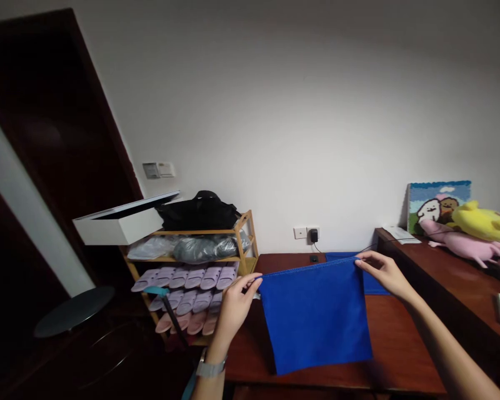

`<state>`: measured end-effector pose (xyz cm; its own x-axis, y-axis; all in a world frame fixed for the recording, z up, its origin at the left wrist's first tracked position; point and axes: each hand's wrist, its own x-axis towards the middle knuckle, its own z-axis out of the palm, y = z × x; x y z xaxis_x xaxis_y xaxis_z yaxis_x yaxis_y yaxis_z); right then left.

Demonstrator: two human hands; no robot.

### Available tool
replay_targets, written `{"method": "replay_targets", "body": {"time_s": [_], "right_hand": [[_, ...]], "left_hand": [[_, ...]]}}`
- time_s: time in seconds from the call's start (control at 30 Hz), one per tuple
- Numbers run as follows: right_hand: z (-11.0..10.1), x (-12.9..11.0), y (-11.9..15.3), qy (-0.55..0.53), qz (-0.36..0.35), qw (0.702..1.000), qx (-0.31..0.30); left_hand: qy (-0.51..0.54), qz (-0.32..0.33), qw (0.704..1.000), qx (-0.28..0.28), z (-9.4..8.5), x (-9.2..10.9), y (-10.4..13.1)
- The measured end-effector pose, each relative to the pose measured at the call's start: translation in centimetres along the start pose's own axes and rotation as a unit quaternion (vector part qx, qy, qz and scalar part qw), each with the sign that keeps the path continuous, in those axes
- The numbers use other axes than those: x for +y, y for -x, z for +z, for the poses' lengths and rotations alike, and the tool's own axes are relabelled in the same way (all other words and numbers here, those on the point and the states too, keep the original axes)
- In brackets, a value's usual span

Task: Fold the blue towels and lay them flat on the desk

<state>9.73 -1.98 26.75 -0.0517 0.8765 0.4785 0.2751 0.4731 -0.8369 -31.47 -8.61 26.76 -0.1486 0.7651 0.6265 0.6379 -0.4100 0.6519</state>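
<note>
A square piece of blue fabric [316,316] with a stitched top edge hangs in front of me above the table. My left hand [238,297] pinches its upper left corner between thumb and fingers. The upper right corner is pinched the same way by my right hand [381,272], which is a little higher. The lower edge hangs free. Behind it, more blue fabric [375,283] lies on the table, partly covered by the held piece and my right hand.
The reddish-brown table [400,333] stands against the wall. On its left is a wooden rack [246,244] with slippers, a black bag [202,211] and a white box [120,225]. Plush toys [483,222] lie on a counter at right. A charger [314,236] is plugged in.
</note>
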Motion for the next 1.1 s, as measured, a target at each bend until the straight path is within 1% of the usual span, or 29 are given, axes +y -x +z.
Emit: {"method": "replay_targets", "body": {"time_s": [0.1, 0.2, 0.3, 0.33, 0.4, 0.5, 0.57, 0.6, 0.63, 0.7, 0.73, 0.8, 0.83, 0.9, 0.97, 1.03, 1.1], "right_hand": [[-1.7, -0.4, 1.6, 0.01, 0.007, 1.0, 0.024], [-3.8, -1.2, 3.3, 0.039, -0.003, 0.997, 0.059], [-6.0, -1.8, 5.1, 0.088, -0.024, 0.988, 0.121], [-6.7, -2.0, 5.6, 0.1, -0.023, 0.984, 0.147], [-7.6, -2.2, 6.6, 0.103, 0.001, 0.977, 0.187], [-8.0, -2.3, 7.0, 0.078, 0.057, 0.973, 0.211], [-7.3, -1.6, 6.1, 0.058, 0.08, 0.975, 0.2], [-6.6, -0.9, 5.4, 0.045, 0.087, 0.977, 0.187], [-5.9, 0.1, 4.4, 0.031, 0.095, 0.981, 0.168], [-3.8, 2.9, 2.0, 0.01, 0.115, 0.986, 0.124], [-2.5, 4.7, 0.7, 0.01, 0.127, 0.987, 0.1], [0.7, 8.4, -2.0, 0.036, 0.138, 0.988, 0.053], [2.5, 10.1, -3.3, 0.064, 0.143, 0.987, 0.027], [6.8, 13.1, -5.6, 0.093, 0.151, 0.984, -0.004], [11.5, 15.0, -7.2, 0.116, 0.153, 0.981, -0.033], [16.3, 16.1, -7.7, 0.135, 0.148, 0.978, -0.065], [20.4, 16.5, -6.8, 0.15, 0.141, 0.974, -0.099]], "left_hand": [[0.021, 0.004, 0.999, -0.038, 0.4, 1.2, -0.1], [0.059, 0.009, 0.995, -0.08, 0.6, 3.3, 0.5], [0.102, 0.006, 0.987, -0.123, 0.7, 5.8, 1.6], [0.111, 0.009, 0.985, -0.13, 0.7, 6.6, 1.9], [0.12, 0.02, 0.984, -0.131, 0.8, 7.7, 2.5], [0.127, 0.025, 0.985, -0.116, 1.4, 8.2, 2.8], [0.143, 0.002, 0.984, -0.107, 2.2, 7.6, 2.6], [0.153, -0.014, 0.983, -0.104, 2.8, 6.9, 2.4], [0.164, -0.032, 0.981, -0.102, 3.5, 6.1, 2.2], [0.183, -0.064, 0.977, -0.093, 5.1, 3.8, 1.8], [0.192, -0.079, 0.974, -0.087, 6.1, 2.3, 1.6], [0.207, -0.111, 0.969, -0.073, 8.0, -1.4, 1.6], [0.207, -0.129, 0.968, -0.067, 9.0, -3.4, 1.8], [0.179, -0.174, 0.966, -0.061, 10.7, -7.9, 2.6], [0.103, -0.222, 0.968, -0.053, 11.8, -12.1, 3.8], [0.047, -0.257, 0.964, -0.047, 12.1, -15.6, 5.3], [0.0, -0.283, 0.958, -0.043, 11.8, -18.2, 6.7]]}}
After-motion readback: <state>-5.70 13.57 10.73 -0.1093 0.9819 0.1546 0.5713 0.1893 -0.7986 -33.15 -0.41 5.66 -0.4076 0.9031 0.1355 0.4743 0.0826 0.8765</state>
